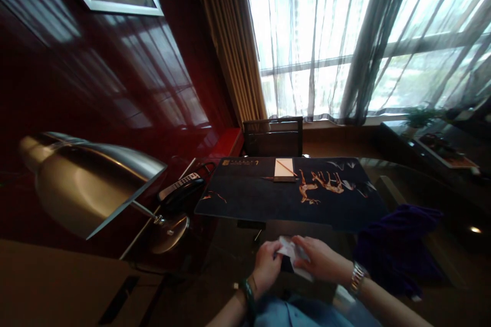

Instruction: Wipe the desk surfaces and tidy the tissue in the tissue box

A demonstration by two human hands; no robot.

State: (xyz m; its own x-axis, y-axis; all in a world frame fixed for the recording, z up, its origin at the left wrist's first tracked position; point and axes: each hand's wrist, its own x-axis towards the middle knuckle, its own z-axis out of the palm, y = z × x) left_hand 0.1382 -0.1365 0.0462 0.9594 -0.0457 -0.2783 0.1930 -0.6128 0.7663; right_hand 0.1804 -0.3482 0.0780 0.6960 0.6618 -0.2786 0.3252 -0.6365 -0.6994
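My left hand pinches one edge of a crumpled white tissue with its thumb and fingers. From the other side my right hand is closed on the same tissue, whose lower part hangs below the fingers. Both hands are above the near side of the dark desk, in front of my body. A green bangle is on the left wrist and a metal watch on the right. Under the right forearm a whitish object shows in part; its kind I cannot make out.
A dark desk mat bears a notepad with a pencil. A brass lamp and a black telephone stand left. Purple cloth lies right. A chair is behind the desk, near curtained windows.
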